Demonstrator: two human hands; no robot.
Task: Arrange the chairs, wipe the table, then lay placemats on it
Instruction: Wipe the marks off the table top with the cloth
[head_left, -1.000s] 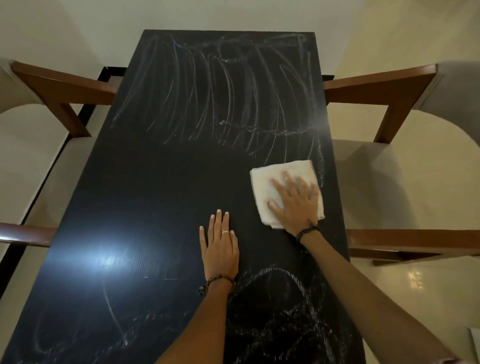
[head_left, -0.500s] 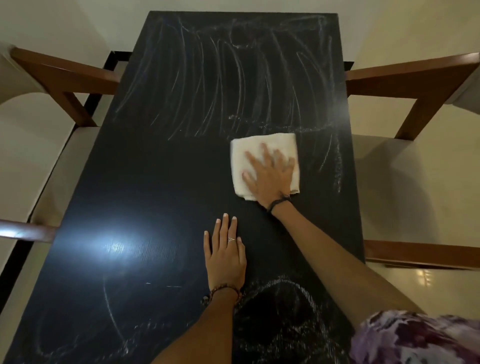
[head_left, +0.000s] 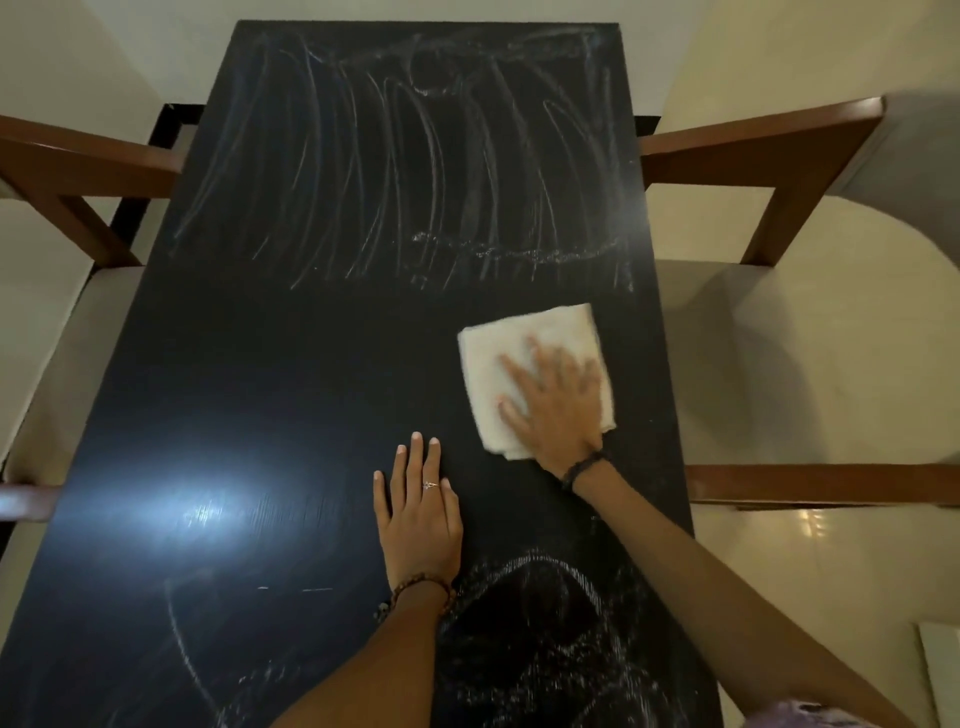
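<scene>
A long black table runs away from me, streaked with pale wipe marks at its far end and near my arms. A folded white cloth lies on its right half. My right hand presses flat on the cloth with spread fingers. My left hand rests flat on the bare tabletop just left of it, fingers straight and together. A chair with brown wooden arms and a cream seat stands at the table's right side. Another chair stands at the left side.
A bright lamp reflection shines on the tabletop at lower left. A pale floor surrounds the table. A white flat object's corner shows at the lower right edge.
My right hand slid the cloth to the left and away, then back to the right and nearer to me. My left hand stayed in place on the table.
</scene>
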